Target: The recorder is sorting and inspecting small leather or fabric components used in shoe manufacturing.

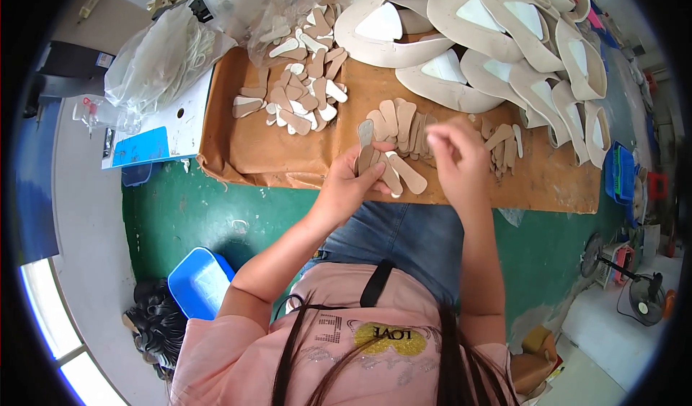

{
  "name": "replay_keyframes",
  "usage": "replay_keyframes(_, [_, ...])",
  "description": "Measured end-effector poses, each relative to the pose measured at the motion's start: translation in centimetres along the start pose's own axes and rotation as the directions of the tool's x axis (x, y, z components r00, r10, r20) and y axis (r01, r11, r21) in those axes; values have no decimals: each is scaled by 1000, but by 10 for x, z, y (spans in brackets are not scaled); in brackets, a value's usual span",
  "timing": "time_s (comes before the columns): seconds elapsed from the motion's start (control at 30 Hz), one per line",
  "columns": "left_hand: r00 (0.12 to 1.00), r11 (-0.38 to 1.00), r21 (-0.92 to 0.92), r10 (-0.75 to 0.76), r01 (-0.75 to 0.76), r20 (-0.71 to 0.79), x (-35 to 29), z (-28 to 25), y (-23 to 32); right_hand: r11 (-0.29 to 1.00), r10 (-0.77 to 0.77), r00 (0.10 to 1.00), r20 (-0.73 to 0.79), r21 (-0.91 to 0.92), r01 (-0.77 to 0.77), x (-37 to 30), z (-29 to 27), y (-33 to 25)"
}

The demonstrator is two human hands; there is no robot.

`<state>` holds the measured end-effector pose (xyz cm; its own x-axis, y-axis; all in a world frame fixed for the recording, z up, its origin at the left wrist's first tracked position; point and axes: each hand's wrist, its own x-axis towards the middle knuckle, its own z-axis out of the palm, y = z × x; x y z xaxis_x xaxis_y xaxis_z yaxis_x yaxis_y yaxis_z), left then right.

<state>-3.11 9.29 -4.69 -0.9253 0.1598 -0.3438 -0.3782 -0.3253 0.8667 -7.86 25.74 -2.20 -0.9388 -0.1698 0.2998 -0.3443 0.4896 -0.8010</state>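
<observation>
Left hand (347,180) pinches a fan of beige paddle-shaped pieces (391,180), thumb on top, their rounded ends splaying past the grip; right hand (460,157) hovers just beside, fingers curled, any pinch impossible to tell, near an overlapping row of pieces (405,123) on the brown-covered table (270,159).

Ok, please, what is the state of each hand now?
Left hand: holding several tan pieces.
Right hand: half-curled; cannot tell whether it holds anything.

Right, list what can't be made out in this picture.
Head view, tan pieces in the left hand: exact count hidden by overlap.
Head view, right hand: blurred; whether it pinches anything is unclear.
Head view, cream curved pieces: farthest ones cut off by the top edge.
</observation>
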Motion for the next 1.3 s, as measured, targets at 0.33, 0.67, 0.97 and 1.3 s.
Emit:
replay_keyframes(0.33, [996,996,-29,80,-81,-36,8,16,-7,625,470,840,270,570,-533,-52,2,0])
replay_keyframes(0.67, [963,798,538,233,-271,138,-2,25,-7,777,359,932,-49,569,-269,-41,-11,2])
replay_keyframes(0.97, [996,963,254,93,-94,16,-2,13,-8,909,417,909,-28,22,-416,2,-100,53])
replay_keyframes(1.3, [996,980,181,86,-86,4,1,18,-11,952,296,955,-15,88,-293,-28,-37,15])
